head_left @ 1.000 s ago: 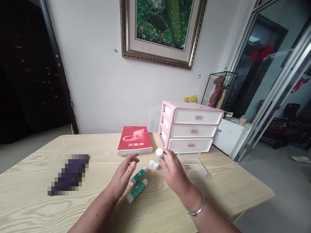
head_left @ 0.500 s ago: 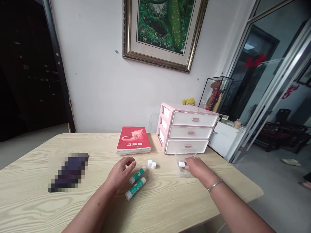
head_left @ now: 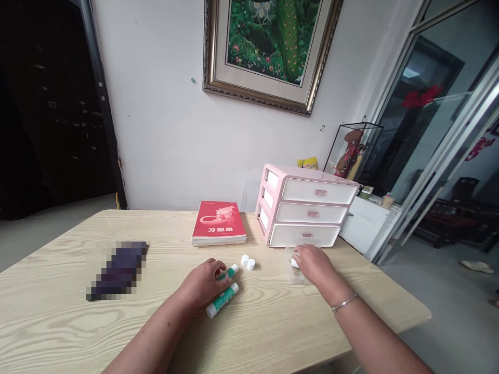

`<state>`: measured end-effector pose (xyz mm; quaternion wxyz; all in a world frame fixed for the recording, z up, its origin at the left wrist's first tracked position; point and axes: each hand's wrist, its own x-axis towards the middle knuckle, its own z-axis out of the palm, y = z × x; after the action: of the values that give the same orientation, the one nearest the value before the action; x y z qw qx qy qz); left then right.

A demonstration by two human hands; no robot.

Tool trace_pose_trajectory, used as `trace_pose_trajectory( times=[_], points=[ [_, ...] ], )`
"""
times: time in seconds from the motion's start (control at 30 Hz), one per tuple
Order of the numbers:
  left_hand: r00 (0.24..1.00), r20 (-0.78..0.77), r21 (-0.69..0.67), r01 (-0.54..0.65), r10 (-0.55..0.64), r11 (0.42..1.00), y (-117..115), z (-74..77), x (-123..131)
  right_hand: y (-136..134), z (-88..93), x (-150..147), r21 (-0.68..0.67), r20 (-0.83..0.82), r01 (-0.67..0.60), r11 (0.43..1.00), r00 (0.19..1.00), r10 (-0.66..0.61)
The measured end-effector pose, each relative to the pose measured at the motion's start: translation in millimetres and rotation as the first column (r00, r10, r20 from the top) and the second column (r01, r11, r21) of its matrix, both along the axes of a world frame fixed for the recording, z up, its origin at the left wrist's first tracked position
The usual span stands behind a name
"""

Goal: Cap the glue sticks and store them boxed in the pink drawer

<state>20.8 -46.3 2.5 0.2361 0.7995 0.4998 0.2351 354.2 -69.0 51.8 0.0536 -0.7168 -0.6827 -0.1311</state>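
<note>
My left hand (head_left: 206, 282) is closed around the green-and-white glue stick (head_left: 233, 271) that lies on the table, its fingers on the far side and the thumb on the near side. A second glue stick (head_left: 223, 301) lies just in front, parallel to it. Two small white caps (head_left: 248, 262) stand close together to the right of the sticks. Over a clear plastic box (head_left: 295, 278), my right hand (head_left: 313, 263) is bent with its fingers down inside. The white end of another glue stick (head_left: 295, 263) shows beneath those fingers; the rest is hidden by the hand.
Behind the box stands a pink-and-white drawer unit (head_left: 307, 208) with three drawers. A red book (head_left: 219, 221) lies at the table's back. On the left is a dark blurred item (head_left: 119, 270). The wooden table's (head_left: 273, 332) right edge slopes toward me.
My left hand has moved right and closed on the farther glue stick. The right hand remains at the box, and the stick under it shows less. The view has shifted slightly.
</note>
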Motion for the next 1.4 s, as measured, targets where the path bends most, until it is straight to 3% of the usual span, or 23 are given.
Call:
trace_pose_trajectory(
  times=[0.07,0.17,0.3,0.53,0.63,0.7,0.73,0.8,0.87,0.93,1.03,1.23,1.4],
  points=[
    [1.0,-0.023,0.001,0.002,-0.002,1.0,0,-0.2,1,-5,-0.4,-28,0.099,-0.1,-0.102,0.99,0.989,0.112],
    [0.999,-0.042,0.007,0.008,-0.008,1.0,0,-0.3,3,-9,-8.9,-73,0.093,-0.199,-0.218,0.972,0.952,0.232],
    [0.997,-0.079,0.031,0.005,-0.002,0.999,0,-0.3,5,1,-23.9,-113,-0.005,-0.2,-0.204,0.979,0.959,0.199],
    [0.983,-0.182,0.075,0.01,0.004,0.997,0,-3.7,12,26,-44.2,-120,-0.103,-0.205,-0.143,0.984,0.972,0.12],
    [0.985,-0.173,0.102,-0.001,0.019,0.995,2,-5.7,13,32,-51.7,-111,-0.058,-0.331,-0.158,0.986,0.935,0.13],
    [0.994,-0.103,0.094,-0.027,0.037,0.995,3,-5.0,12,35,-53.0,-106,-0.008,-0.562,-0.18,0.984,0.815,0.145],
    [0.998,-0.042,0.074,-0.043,0.046,0.996,3,-3.8,12,36,-52.2,-104,0.014,-0.703,-0.201,0.98,0.695,0.152],
    [0.993,0.109,0.013,-0.055,0.053,0.998,1,0.9,11,36,-48.4,-102,0.06,-0.916,-0.277,0.959,0.367,0.164],
    [0.967,0.255,-0.063,-0.007,0.022,0.998,-3,8.0,10,33,-43.1,-104,0.118,-0.984,-0.359,0.926,0.085,0.158],
    [0.929,0.37,-0.141,0.079,-0.022,0.987,-8,16.4,10,27,-38.3,-107,0.17,-0.985,-0.413,0.895,-0.055,0.162],
    [0.883,0.466,-0.241,0.183,-0.051,0.953,-16,28.2,10,19,-34.3,-111,0.221,-0.975,-0.432,0.875,-0.109,0.193],
    [0.884,0.462,-0.258,0.209,-0.069,0.943,-25,39.5,10,11,-33.9,-113,0.335,-0.932,-0.454,0.826,-0.029,0.362],
    [0.89,0.447,-0.26,0.23,-0.094,0.938,-26,39.1,12,7,-34.3,-114,0.358,-0.921,-0.472,0.806,-0.039,0.387]
  ],
)
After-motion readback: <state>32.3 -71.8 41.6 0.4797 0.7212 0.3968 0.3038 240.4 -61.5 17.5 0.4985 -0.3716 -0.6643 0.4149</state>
